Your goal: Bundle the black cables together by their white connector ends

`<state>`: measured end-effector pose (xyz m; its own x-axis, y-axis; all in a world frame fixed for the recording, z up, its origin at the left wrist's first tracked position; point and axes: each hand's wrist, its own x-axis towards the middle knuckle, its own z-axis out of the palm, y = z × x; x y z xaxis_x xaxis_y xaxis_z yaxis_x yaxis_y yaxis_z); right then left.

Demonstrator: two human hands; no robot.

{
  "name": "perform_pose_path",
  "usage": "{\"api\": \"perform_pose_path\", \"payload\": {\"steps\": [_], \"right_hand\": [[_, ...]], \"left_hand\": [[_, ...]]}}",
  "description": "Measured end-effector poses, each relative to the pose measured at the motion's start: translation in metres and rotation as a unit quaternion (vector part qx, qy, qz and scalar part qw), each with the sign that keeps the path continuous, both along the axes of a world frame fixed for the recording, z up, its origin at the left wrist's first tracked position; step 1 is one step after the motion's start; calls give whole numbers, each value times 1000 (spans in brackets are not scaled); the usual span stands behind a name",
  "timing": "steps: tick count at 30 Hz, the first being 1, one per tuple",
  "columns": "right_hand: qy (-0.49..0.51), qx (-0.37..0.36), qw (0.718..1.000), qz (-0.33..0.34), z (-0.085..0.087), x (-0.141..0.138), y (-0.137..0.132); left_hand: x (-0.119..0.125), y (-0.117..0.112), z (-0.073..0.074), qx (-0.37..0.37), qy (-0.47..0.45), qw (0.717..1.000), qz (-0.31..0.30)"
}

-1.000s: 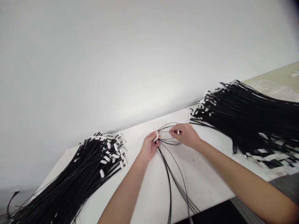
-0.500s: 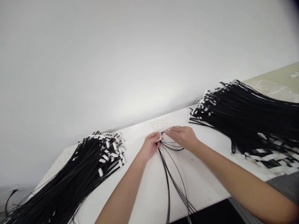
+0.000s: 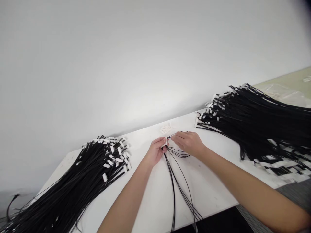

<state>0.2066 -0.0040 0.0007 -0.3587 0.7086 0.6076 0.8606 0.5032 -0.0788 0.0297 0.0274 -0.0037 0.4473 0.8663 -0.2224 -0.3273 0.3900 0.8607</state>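
My left hand [image 3: 156,151] pinches a small white connector [image 3: 166,141] near the middle of the white table. Several thin black wires [image 3: 178,152] run out of it; some loop to the right, and others hang down over the table's front edge. Just right of the connector, my right hand [image 3: 189,141] is closed with its fingertips on a black wire that leads to the connector. The wire's tip is too small to make out. Behind both hands lies a little heap of loose white connector pieces [image 3: 166,128].
A big bundle of black cables [image 3: 80,174] with white connectors lies at the left. Another cable bundle [image 3: 264,116] covers the right side, with a clear plastic bag [image 3: 284,90] behind it. A pale wall [image 3: 145,58] rises along the table's back edge [image 3: 145,127].
My right hand has shifted very slightly left, closer to the connector. My left hand keeps its hold, and the hanging wires have swung slightly left.
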Motion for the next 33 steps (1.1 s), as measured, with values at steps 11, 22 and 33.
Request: {"api": "perform_pose_path", "payload": {"steps": [11, 22, 33], "right_hand": [[-48, 52, 983, 168, 2, -10, -7], [748, -27, 663, 2, 19, 19, 13], [806, -172, 565, 40, 40, 45, 13]], "left_hand": [[-2, 8, -8, -29, -60, 997, 46], [-1, 5, -6, -23, -33, 998, 46], [0, 5, -7, -11, -31, 999, 39]]}}
